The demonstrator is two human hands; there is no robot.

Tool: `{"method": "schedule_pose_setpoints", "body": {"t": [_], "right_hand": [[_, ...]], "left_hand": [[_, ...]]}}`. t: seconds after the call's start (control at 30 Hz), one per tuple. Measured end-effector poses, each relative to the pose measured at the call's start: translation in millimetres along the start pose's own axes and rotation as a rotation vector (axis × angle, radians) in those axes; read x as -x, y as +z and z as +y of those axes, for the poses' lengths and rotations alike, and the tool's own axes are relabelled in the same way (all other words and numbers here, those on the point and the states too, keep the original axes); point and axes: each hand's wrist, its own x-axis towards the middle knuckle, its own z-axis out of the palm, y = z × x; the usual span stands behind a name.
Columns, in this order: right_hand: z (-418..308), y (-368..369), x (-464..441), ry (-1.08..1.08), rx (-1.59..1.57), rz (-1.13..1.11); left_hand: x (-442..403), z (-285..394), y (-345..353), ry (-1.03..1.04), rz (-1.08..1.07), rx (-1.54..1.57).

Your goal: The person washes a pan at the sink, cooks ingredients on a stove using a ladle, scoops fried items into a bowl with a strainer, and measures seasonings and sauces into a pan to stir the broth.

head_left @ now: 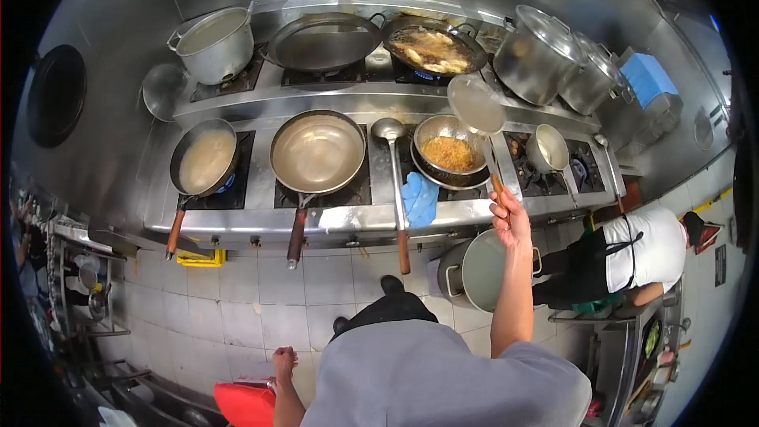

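Observation:
My right hand [512, 221] is closed around the wooden handle of a skimmer [476, 104], whose round mesh head is raised above the stove. Below and left of that head, a perforated metal bowl [429, 128] with golden fried bits [447, 153] rests over a dark pan on a burner. Higher up, pale pieces [433, 49] fry in the oil of a black wok [474, 54]. My left hand [285, 363] hangs low at my side with its fingers curled, beside a red object [243, 405]; I see nothing in it.
A frying pan with pale liquid [207, 162], a bare frying pan [318, 152] and a long ladle [388, 130] have handles over the stove's front edge. A blue cloth [421, 199] lies there. A large pot [484, 273] stands below. Another person [642, 249] bends over at right.

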Motion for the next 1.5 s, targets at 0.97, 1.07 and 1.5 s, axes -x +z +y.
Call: {"method": "schedule_pose_setpoints", "body": {"t": [0.97,1.07,1.5], "right_hand": [[-199,-72,-373,0.109,0.903,0.054],[-190,-70,-361,0.042,0.926,0.028],[-150,-78,-363,-0.724,1.682,0.147]], "left_hand": [[148,-65,142,-0.027,0.215,-0.016],[173,6,148,-0.098,0.227,-0.033],[155,11,157,-0.052,0.104,0.019]]}}
